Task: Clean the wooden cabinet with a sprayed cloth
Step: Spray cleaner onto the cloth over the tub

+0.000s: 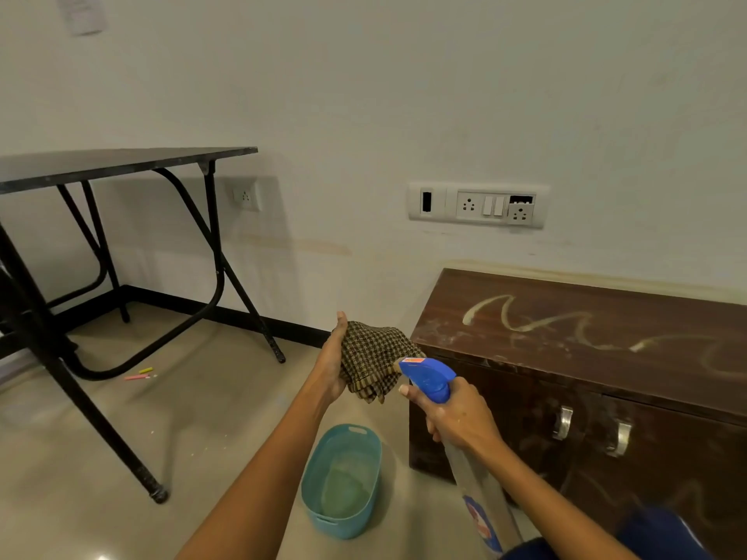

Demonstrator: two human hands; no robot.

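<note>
Left hand (329, 363) cups the bunched checkered cloth (374, 361), right hand (458, 418) gripping the spray bottle (428, 377) aimed right at it, beside the dusty wooden cabinet (586, 357).

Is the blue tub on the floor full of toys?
No, the blue tub on the floor looks empty, with only its bare bottom showing.

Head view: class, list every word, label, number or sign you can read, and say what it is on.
No text is readable.
Paper on wall: print too blurred.
Spray bottle label: graphic only, lettering blurred.
Nozzle sticker: too small.
Cabinet top: a pale squiggle, no letters.
</note>
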